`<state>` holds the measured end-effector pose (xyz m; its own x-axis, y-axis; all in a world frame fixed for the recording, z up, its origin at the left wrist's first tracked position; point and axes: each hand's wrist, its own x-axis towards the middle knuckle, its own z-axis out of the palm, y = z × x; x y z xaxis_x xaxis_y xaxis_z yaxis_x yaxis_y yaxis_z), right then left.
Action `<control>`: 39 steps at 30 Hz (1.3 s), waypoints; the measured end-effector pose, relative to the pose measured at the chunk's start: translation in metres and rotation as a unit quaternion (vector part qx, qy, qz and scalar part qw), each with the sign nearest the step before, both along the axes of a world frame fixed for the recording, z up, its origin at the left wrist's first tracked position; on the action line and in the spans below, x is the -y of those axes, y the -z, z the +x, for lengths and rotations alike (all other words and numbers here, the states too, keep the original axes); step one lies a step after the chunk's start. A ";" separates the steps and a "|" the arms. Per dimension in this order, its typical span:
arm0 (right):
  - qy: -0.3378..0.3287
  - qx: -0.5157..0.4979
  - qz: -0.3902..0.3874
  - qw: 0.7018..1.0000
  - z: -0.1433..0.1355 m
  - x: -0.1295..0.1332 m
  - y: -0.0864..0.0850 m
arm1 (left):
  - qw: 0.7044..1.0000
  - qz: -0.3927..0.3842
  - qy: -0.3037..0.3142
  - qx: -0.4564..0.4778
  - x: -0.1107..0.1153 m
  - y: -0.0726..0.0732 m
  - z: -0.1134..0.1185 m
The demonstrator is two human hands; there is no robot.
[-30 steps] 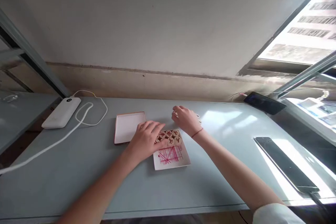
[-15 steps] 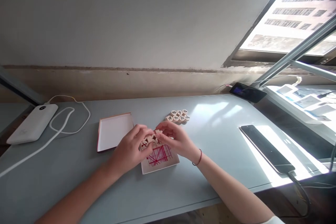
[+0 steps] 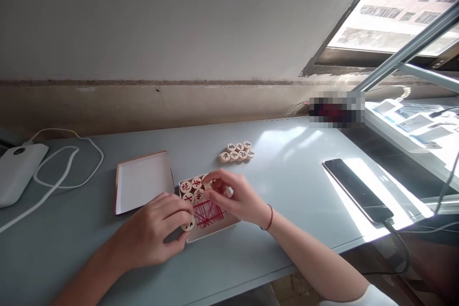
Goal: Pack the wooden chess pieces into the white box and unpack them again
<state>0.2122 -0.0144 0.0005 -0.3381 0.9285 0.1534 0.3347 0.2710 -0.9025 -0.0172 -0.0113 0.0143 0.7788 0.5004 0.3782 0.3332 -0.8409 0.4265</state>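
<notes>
My left hand [image 3: 158, 229] is closed on a round wooden Chinese chess piece [image 3: 188, 224], pinched at the left rim of a shallow box. In that box [image 3: 211, 233] several red-marked pieces [image 3: 196, 183] sit in rows along the far side, and red lines show on its floor. My right hand [image 3: 233, 193] reaches over the box's far right part. Its thumb and fingertips are closed on a pale piece [image 3: 207, 185] beside the others; the fingers partly hide it. Farther back, several dark-marked pieces [image 3: 238, 151] stand in two rows on the table.
A box lid [image 3: 145, 181] lies upturned left of the box. A white power bank [image 3: 21, 169] with a looped white cable [image 3: 68, 167] is at far left. On the right, a phone [image 3: 356, 193] is plugged into a cable. The wall borders the table's back edge.
My left hand has moved left and toward me, away from the right hand, and a piece now shows in its fingers. More red-marked pieces are uncovered. The view has shifted slightly.
</notes>
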 end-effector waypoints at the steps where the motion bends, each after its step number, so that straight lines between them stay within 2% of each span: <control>1: 0.004 0.001 0.004 1.000 0.000 0.001 -0.001 | 1.000 -0.002 -0.003 -0.003 0.000 -0.001 0.000; 6: 0.014 0.002 0.021 1.000 0.002 0.004 -0.003 | 1.000 -0.008 -0.013 -0.019 0.003 -0.003 -0.001; 14: 0.006 0.021 0.034 0.999 -0.004 0.007 -0.008 | 0.997 0.042 -0.022 -0.056 0.003 0.005 0.001; 20: -0.008 0.043 0.070 0.997 -0.007 0.009 -0.009 | 0.995 0.035 -0.030 -0.093 0.004 0.005 0.000; 28: -0.014 0.064 0.084 0.994 -0.008 0.011 -0.008 | 0.996 0.049 -0.017 -0.072 0.004 0.006 0.001; 34: -0.020 0.071 0.080 0.994 -0.008 0.012 -0.006 | 0.994 0.043 -0.033 -0.096 0.004 0.006 0.001; 39: -0.053 0.082 0.110 0.989 -0.012 0.015 -0.006 | 0.993 0.044 -0.052 -0.094 0.003 0.006 0.000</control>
